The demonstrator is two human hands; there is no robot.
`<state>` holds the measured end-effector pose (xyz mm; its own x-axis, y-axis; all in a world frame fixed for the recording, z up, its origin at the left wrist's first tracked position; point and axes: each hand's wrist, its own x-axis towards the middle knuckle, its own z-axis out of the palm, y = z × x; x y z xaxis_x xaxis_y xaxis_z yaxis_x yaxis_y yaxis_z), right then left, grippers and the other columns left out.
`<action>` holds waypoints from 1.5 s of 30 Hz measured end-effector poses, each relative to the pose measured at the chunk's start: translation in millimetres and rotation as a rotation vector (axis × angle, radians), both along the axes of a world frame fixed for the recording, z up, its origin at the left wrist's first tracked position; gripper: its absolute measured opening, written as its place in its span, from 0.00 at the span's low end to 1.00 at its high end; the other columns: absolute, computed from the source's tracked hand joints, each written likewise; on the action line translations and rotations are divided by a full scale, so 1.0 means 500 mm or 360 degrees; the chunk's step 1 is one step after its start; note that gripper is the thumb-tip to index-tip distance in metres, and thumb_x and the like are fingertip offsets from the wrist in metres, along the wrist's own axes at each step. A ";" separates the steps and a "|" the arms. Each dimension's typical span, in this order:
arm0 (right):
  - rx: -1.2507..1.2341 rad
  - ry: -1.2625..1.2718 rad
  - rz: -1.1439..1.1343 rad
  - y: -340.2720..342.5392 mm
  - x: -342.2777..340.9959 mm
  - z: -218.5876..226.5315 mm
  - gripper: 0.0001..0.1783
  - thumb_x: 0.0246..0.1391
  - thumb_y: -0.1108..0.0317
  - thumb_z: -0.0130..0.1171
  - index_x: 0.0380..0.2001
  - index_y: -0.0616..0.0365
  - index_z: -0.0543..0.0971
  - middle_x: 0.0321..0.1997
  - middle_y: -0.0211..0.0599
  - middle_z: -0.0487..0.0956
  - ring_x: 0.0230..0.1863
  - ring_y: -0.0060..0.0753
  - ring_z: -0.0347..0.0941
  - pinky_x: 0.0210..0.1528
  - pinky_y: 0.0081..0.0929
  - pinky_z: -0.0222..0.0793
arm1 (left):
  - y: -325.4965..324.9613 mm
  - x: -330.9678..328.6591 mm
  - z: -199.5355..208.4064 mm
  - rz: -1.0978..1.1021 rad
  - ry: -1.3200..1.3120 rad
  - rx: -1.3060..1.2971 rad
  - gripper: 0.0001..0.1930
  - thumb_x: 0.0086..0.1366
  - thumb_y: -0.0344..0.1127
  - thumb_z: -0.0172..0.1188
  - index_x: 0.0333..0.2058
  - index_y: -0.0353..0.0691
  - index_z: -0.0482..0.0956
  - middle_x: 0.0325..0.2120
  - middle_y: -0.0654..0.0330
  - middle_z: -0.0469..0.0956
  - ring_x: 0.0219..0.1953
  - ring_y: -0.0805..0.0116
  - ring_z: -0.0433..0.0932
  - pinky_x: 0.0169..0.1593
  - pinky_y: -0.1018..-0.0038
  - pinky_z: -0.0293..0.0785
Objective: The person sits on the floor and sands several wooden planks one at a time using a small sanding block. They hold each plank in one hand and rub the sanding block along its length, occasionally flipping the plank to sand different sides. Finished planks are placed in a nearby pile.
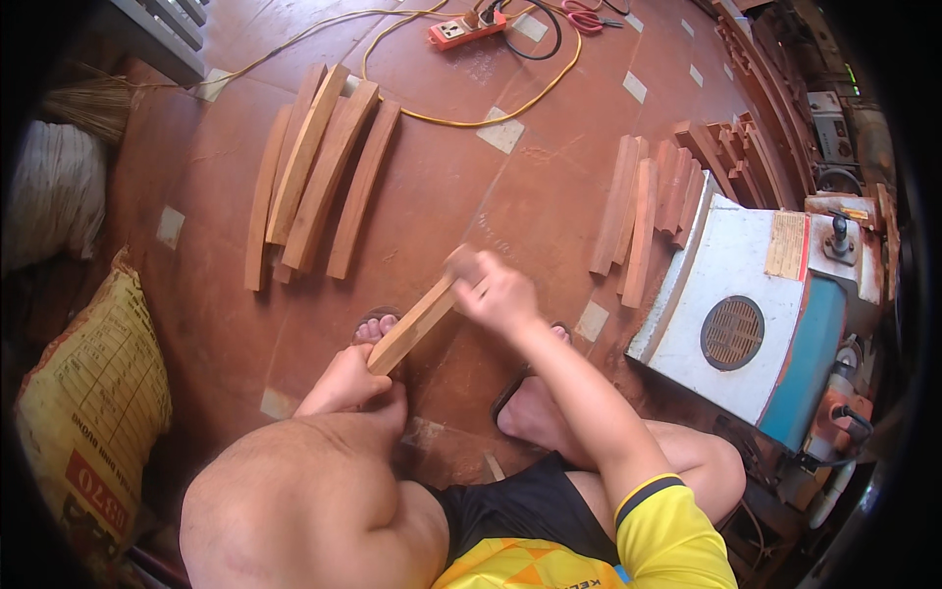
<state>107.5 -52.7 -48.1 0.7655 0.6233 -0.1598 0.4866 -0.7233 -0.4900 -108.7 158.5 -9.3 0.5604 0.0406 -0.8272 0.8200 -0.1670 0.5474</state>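
Note:
Between my legs, a squared wooden strip (417,329) slants up and to the right, just above the floor. My left hand (351,381) is closed round its lower end, beside my left knee. At the upper end my right hand (502,294) is curled and smeared by motion. A small brownish blocky piece (461,261) shows at its fingers, over the strip's end; whether it is a separate thing I cannot tell. Ahead on the left lies a group of slightly curved wooden strips (332,162). More reddish strips (643,231) lie on the right.
A white and teal machine housing (751,294) with a round grille stands at the right. A yellow cord (530,113) loops across the tiled floor (442,187) to an orange power strip (467,31), near red-handled scissors (592,20). A filled yellow sack (98,393) stands at left.

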 end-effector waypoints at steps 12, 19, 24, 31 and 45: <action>0.0372 -0.0021 0.0264 0.007 -0.074 0.005 0.36 0.55 0.46 0.73 0.57 0.60 0.78 0.38 0.56 0.88 0.36 0.53 0.88 0.36 0.46 0.86 | -0.002 0.004 0.005 -0.0005 0.0016 0.0002 0.20 0.57 0.32 0.71 0.49 0.32 0.85 0.39 0.44 0.88 0.47 0.52 0.88 0.54 0.61 0.80; 0.0382 0.0081 0.0329 0.013 -0.079 0.021 0.34 0.54 0.46 0.73 0.56 0.57 0.80 0.33 0.50 0.88 0.35 0.53 0.88 0.36 0.46 0.85 | 0.005 0.006 0.006 -0.0051 0.0032 0.0035 0.20 0.57 0.31 0.71 0.48 0.31 0.85 0.40 0.44 0.88 0.48 0.52 0.87 0.54 0.61 0.80; 0.0417 0.0059 0.0356 -0.004 -0.068 0.021 0.32 0.55 0.45 0.73 0.57 0.50 0.80 0.34 0.48 0.88 0.35 0.51 0.88 0.35 0.44 0.85 | -0.001 0.001 0.006 0.0010 0.0053 -0.0030 0.19 0.58 0.31 0.70 0.48 0.30 0.85 0.39 0.44 0.88 0.48 0.53 0.88 0.54 0.62 0.80; 0.0438 0.0065 0.0121 -0.021 -0.055 -0.019 0.38 0.53 0.48 0.76 0.59 0.62 0.80 0.41 0.55 0.88 0.39 0.55 0.88 0.39 0.42 0.86 | 0.009 0.012 0.015 0.0023 0.0106 -0.0242 0.18 0.60 0.30 0.67 0.49 0.32 0.84 0.39 0.50 0.87 0.48 0.61 0.85 0.52 0.66 0.80; 0.0575 -0.0030 0.0462 -0.055 -0.117 -0.032 0.42 0.52 0.48 0.77 0.62 0.66 0.79 0.41 0.54 0.88 0.39 0.53 0.88 0.40 0.40 0.85 | -0.002 -0.030 -0.064 0.0110 -0.0010 -0.0515 0.16 0.59 0.29 0.64 0.47 0.32 0.83 0.37 0.59 0.84 0.42 0.69 0.81 0.48 0.69 0.79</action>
<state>49.1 -80.1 -64.2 0.5516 0.8255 0.1192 0.6549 -0.3401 -0.6749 -123.5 157.3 -41.3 0.5708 -0.1856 -0.7998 0.8197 0.0727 0.5681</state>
